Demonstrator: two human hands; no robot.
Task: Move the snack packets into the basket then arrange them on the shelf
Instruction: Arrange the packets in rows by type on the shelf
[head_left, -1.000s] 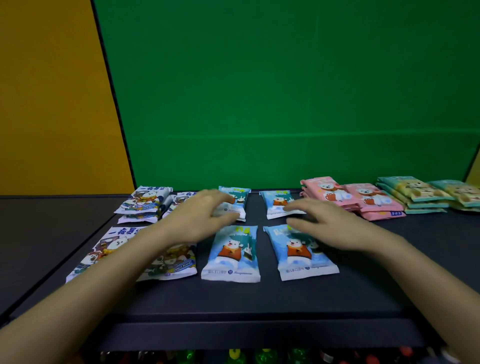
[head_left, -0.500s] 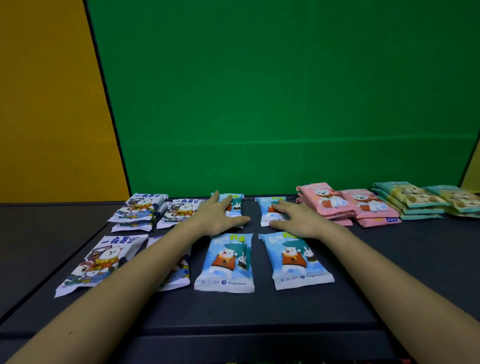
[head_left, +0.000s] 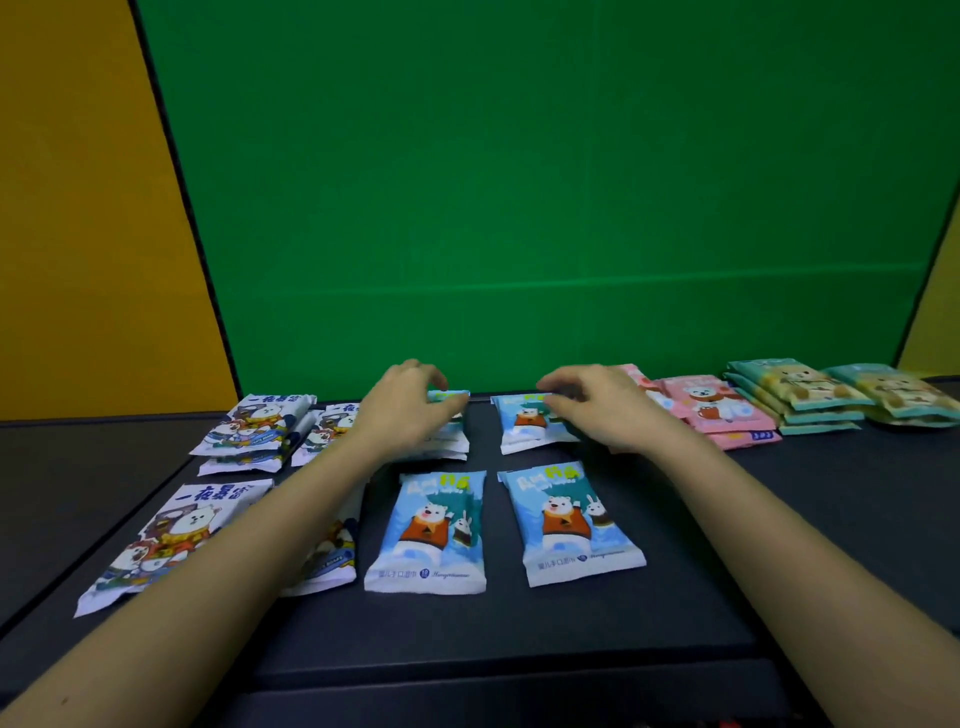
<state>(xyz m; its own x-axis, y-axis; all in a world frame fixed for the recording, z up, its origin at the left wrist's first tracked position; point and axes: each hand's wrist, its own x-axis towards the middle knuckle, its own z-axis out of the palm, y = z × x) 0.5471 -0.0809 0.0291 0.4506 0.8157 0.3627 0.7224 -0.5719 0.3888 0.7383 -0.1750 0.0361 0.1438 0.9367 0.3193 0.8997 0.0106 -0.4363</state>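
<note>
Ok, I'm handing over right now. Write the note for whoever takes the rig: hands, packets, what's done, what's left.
Left hand: fingers curled over the far edge of the back-left blue packet.
Right hand: fingers curled over the far edge of the back-right blue packet.
Things: front blue packets lie flat; white packets at left, pink packets and teal packets at right, all on the shelf. Basket not in view.
Done: packets sit grouped by colour.
Left: probably settling the two back blue ones.

A staged studio: green backdrop (head_left: 545, 208) behind a dark shelf (head_left: 519, 634).
</note>
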